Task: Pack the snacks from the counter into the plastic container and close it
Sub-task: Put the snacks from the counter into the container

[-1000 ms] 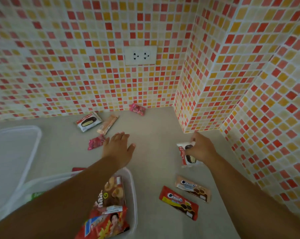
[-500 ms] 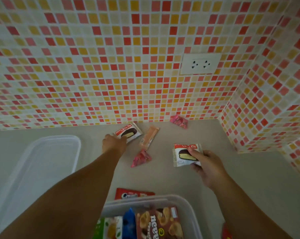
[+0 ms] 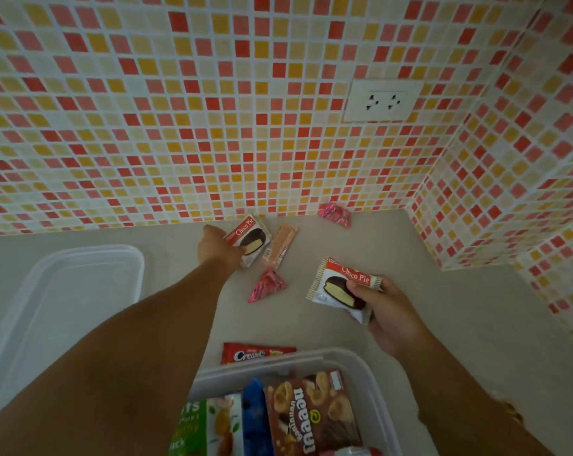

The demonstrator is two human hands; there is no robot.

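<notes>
My right hand [image 3: 388,315] holds a Choco Pie pack [image 3: 336,284] above the counter, just beyond the clear plastic container [image 3: 370,381]. The container sits at the bottom centre with a brown snack bag [image 3: 311,413], a blue pack and a green pack inside. My left hand [image 3: 217,248] reaches to the back wall and closes on a second Choco Pie pack [image 3: 253,236] lying there. Beside it lie a peach wafer bar [image 3: 280,246], a pink wrapped sweet [image 3: 267,286] and another pink sweet [image 3: 334,213]. A red Cream-O pack [image 3: 255,353] lies behind the container.
The clear container lid [image 3: 81,291] lies flat on the counter at the left. Mosaic-tiled walls close the back and right, with a white socket [image 3: 382,100] on the back wall. A tiled corner juts out at right.
My left hand has reached further back and taken hold of the far Choco Pie. My right hand has lifted its Choco Pie off the counter toward the container. The view has shifted left.
</notes>
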